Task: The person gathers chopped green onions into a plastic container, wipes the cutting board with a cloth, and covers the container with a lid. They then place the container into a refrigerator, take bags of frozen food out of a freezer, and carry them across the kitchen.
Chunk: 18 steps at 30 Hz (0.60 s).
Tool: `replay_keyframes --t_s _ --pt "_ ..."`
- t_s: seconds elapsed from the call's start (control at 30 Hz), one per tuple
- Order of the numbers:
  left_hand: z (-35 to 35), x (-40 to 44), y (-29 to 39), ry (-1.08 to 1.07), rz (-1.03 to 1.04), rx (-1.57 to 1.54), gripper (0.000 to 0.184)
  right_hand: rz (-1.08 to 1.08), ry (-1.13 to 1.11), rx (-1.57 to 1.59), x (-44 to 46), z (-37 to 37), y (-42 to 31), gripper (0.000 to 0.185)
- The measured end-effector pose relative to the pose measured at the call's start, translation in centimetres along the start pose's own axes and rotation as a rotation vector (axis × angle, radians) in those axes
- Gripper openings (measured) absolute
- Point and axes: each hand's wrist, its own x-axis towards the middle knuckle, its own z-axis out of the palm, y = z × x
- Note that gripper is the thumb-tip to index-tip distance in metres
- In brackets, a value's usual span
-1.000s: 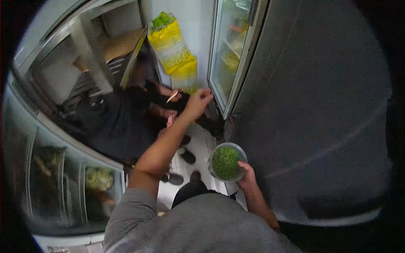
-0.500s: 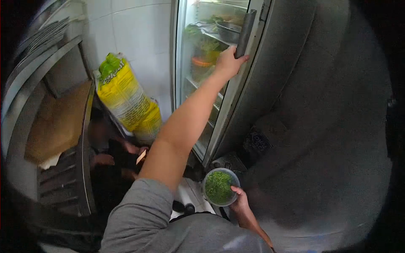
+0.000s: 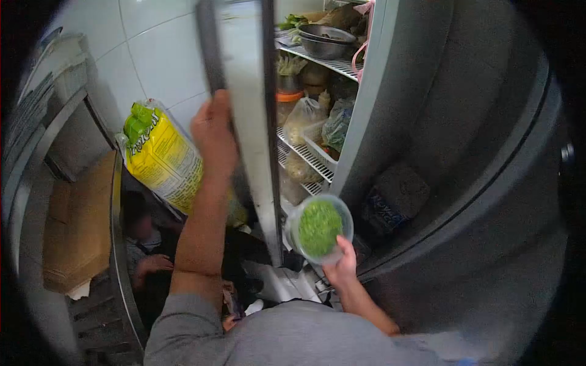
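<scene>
While the fridge [image 3: 365,116] stands open at one o'clock, its door [image 3: 251,122] at eleven, I grip the door's edge with my left hand [image 3: 215,137] at ten. The yellow bag [image 3: 166,161] leans near nine. At five, my right hand [image 3: 344,266] clamps the tub [image 3: 293,229] (thumb over the rim), chopped greens [image 3: 320,227] inside.

wall [image 3: 155,52]: white tiles | floor [image 3: 282,283]: pale, partly visible | rack [image 3: 124,262]: metal-edged, cardboard [image 3: 82,222] on top | light: dim
</scene>
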Motion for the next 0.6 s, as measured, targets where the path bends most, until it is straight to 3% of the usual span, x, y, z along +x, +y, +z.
replay_keyframes --t_s 0.07,0.1,0.2,0.33,0.37,0.4,0.47,0.5,0.57,0.6 --pt "-4.0 0.9 -1.0 -0.016 -0.036 -0.025 0.057 -0.099 -0.128 -0.008 3.9 3.6 1.7 0.046" --pt "-5.5 1.4 -1.4 0.000 0.010 0.114 0.056 -0.120 -0.134 0.015 6.3 5.8 2.2 0.046" --pt "-7.6 1.9 -0.7 0.022 0.018 -0.105 0.051 -0.203 -0.182 0.038 13.8 12.3 2.7 0.054" --pt "-10.0 2.3 -0.5 -0.025 -0.026 -0.159 0.051 -0.571 0.020 0.050 27.1 19.1 -1.2 0.067" --pt "-10.5 2.5 -0.8 -0.035 0.004 -0.108 0.050 -0.612 0.168 0.042 26.6 22.3 -2.8 0.075" --pt "-10.7 2.7 -0.9 -0.024 0.004 -0.107 0.050 -0.699 0.377 0.087 30.1 23.8 -4.2 0.057" --pt "-10.8 2.8 -1.2 -0.013 -0.015 -0.129 0.049 -0.778 0.724 -0.094 35.8 25.2 -6.5 0.060" --pt "-11.1 2.8 -1.4 0.000 -0.015 -0.129 0.049 -0.777 0.716 -0.105 35.7 25.6 -6.9 0.060" --pt "-11.6 3.0 -2.0 -0.039 0.031 -0.053 0.049 -0.424 0.467 0.020 34.9 26.5 -7.9 0.082" --pt "-11.6 2.9 -1.7 -0.033 0.028 -0.052 0.049 -0.411 0.265 0.164 38.9 24.6 -7.5 0.070"
